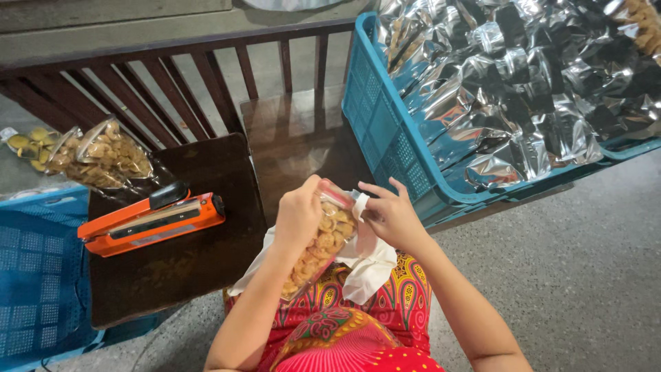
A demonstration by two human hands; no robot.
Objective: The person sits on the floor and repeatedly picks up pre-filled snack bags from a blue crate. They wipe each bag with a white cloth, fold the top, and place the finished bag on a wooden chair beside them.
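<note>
Both hands work the mouth of a snack bag held over the lap.

The left hand (297, 219) wraps the clear bag of snacks (322, 241); the right hand (394, 219) has fingertips (365, 213) pinching its top edge. Judged best: flatten the mouth evenly between fingertips, chips kept below.

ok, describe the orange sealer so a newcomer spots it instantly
Start at the dark wooden table left of the person's hands. The orange sealer lies on its top, a long flat bar with a black knob. It is the only orange tool; the clear snack bags sit behind it.
</note>
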